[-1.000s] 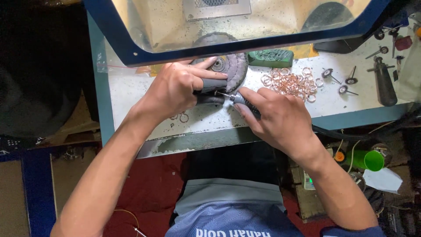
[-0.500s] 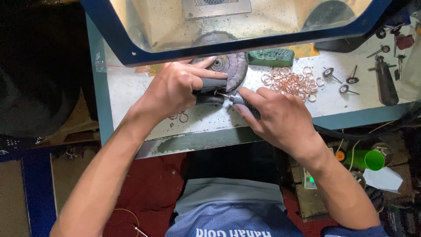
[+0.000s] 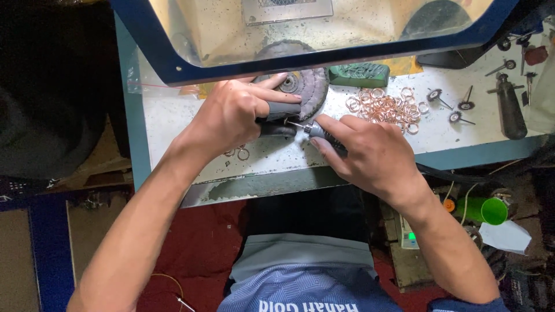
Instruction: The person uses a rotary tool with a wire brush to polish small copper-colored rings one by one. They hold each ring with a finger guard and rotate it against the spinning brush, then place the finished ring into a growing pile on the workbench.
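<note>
A: We start big. The bench (image 3: 191, 124) runs across the upper half, pale worn top with a teal edge. Above it we see a blue-framed clear hood (image 3: 300, 34) over a yellowish chamber.

B: We agree. Next down, the grey buffing wheel (image 3: 300, 86) lies at the hood's lower edge, partly under the frame. Just right of it sits a green compound bar (image 3: 358, 74).

A: Then the hands. Our left hand (image 3: 231, 115) has its grip clenched round a dark grey holder (image 3: 280, 112), thumb on top, fingers wrapped under. The holder lies on the bench right in front of the wheel, touching or almost touching it; we cannot tell which.

B: Our right hand (image 3: 370, 153) grips a rotary handpiece (image 3: 321, 132) like a pen, fingers closed on its ribbed dark body. Its thin metal tip points left and meets the end of the holder, between the two hands.

A: Whatever small piece sits on the holder is too small to tell.

B: Smaller stuff. A pile of copper-coloured rings (image 3: 381, 107) lies just right of our right hand's fingers. A few loose rings (image 3: 240, 153) lie under our left wrist.

A: Far right on the bench: small mounted brushes (image 3: 457, 107) and a dark tool handle (image 3: 511, 112). Below the bench edge, a green cup (image 3: 488, 209).
</note>
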